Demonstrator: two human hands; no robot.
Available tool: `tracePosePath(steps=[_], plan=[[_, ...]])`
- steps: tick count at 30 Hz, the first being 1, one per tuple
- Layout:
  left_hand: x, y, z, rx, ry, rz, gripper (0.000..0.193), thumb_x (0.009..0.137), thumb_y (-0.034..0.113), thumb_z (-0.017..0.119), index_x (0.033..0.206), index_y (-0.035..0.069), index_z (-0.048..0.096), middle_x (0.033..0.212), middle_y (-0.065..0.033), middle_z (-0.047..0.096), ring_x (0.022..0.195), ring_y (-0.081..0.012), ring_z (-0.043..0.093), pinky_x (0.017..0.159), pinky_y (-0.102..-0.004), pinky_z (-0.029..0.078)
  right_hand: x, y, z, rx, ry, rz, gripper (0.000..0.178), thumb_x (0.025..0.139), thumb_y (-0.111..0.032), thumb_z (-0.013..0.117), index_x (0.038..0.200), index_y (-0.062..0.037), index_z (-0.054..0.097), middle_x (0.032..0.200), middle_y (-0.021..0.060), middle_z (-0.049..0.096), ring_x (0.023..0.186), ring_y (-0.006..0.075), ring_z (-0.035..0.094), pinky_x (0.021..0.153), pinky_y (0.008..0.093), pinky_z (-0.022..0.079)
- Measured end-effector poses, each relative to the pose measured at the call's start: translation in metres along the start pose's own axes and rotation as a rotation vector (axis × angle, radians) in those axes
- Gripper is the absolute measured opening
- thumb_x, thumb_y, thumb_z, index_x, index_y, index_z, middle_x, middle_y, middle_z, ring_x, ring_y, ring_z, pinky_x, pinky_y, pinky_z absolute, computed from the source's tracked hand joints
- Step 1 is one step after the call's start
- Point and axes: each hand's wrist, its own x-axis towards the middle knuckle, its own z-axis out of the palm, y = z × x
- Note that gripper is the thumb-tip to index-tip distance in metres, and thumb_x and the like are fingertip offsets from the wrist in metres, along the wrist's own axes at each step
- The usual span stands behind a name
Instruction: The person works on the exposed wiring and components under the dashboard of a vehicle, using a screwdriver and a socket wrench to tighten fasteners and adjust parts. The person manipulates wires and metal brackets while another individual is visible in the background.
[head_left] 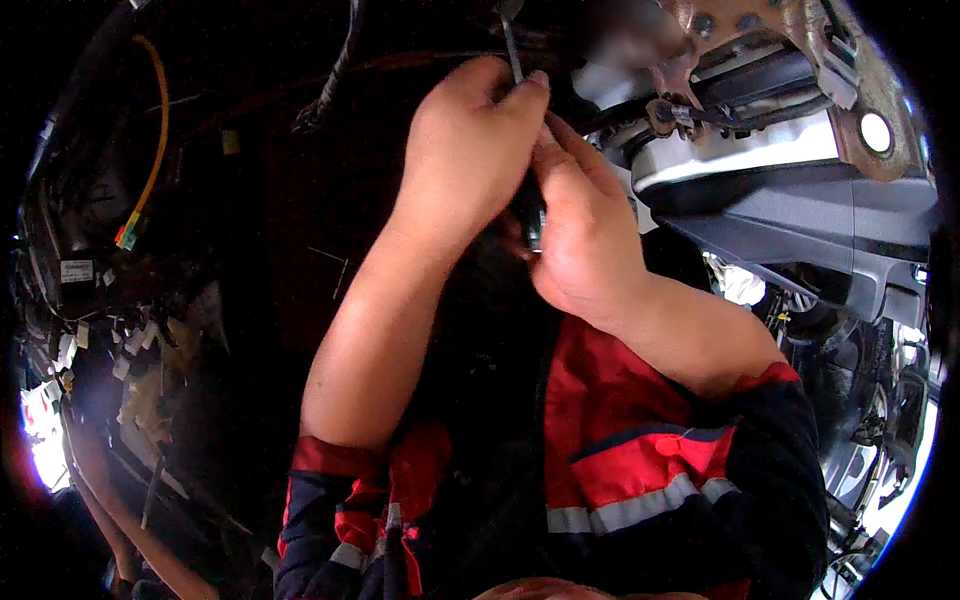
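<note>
Close together at the top centre, both my hands are closed around a slim tool that points away from me. My left hand (pixel 465 140) pinches a thin metal shaft (pixel 513 52), thumb and fingers pressed against it. Just below and to the right, my right hand (pixel 590 220) wraps round a dark handle (pixel 532 222) with a shiny end. Shaft and handle line up like a screwdriver, though the fingers hide where they join. The shaft's far tip meets a small grey part (pixel 508 8) at the upper edge; what it touches is too dark to tell.
At right is a grey plastic housing (pixel 790 225) under a rusty metal bracket (pixel 880 140). A yellow cable (pixel 160 120) with a coloured connector hangs at left, above bundled wires and white connectors (pixel 135 338). Another person's arm (pixel 150 540) reaches in at lower left.
</note>
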Motion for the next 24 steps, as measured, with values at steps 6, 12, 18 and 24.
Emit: tracePosePath(steps=[6, 12, 18, 24], plan=[[0.002, -0.005, -0.030, -0.223, 0.096, 0.003, 0.031, 0.083, 0.028, 0.060, 0.097, 0.002, 0.067, 0.084, -0.0109, 0.065, 0.078, -0.0176, 0.059, 0.073, -0.0287, 0.046, 0.006, 0.006, 0.030, -0.233, -0.174, -0.263, 0.030, 0.096, -0.021, 0.043, 0.115, 0.0020, 0.048, 0.095, 0.0159, 0.056, 0.084, 0.0243, 0.055, 0.073, 0.0321, 0.045], [-0.057, -0.016, -0.020, -0.128, 0.131, 0.196, 0.043, 0.094, 0.015, 0.048, 0.130, -0.007, 0.038, 0.120, -0.0183, 0.051, 0.110, -0.0218, 0.050, 0.094, -0.0322, 0.040, 0.015, -0.010, 0.026, -0.392, -0.086, -0.265, 0.025, 0.094, -0.017, 0.046, 0.108, 0.0016, 0.053, 0.091, 0.0190, 0.058, 0.080, 0.0296, 0.059, 0.072, 0.0370, 0.047], [-0.067, -0.038, 0.023, -0.266, 0.202, 0.310, 0.045, 0.095, 0.013, 0.046, 0.130, -0.011, 0.034, 0.128, -0.0255, 0.045, 0.118, -0.0328, 0.047, 0.101, -0.0374, 0.035, 0.036, -0.024, 0.001, -0.889, -0.261, -0.488, 0.027, 0.089, -0.019, 0.049, 0.107, 0.0004, 0.059, 0.102, 0.0150, 0.059, 0.096, 0.0283, 0.058, 0.083, 0.0320, 0.045], [-0.064, -0.031, 0.059, -0.170, 0.143, 0.421, 0.047, 0.099, 0.012, 0.036, 0.138, -0.010, 0.022, 0.138, -0.0229, 0.035, 0.127, -0.0287, 0.037, 0.106, -0.0342, 0.029, 0.047, -0.039, -0.034, -0.937, -0.301, -0.443, 0.029, 0.093, -0.028, 0.047, 0.098, -0.0037, 0.063, 0.096, 0.0056, 0.060, 0.090, 0.0146, 0.055, 0.082, 0.0255, 0.041]])
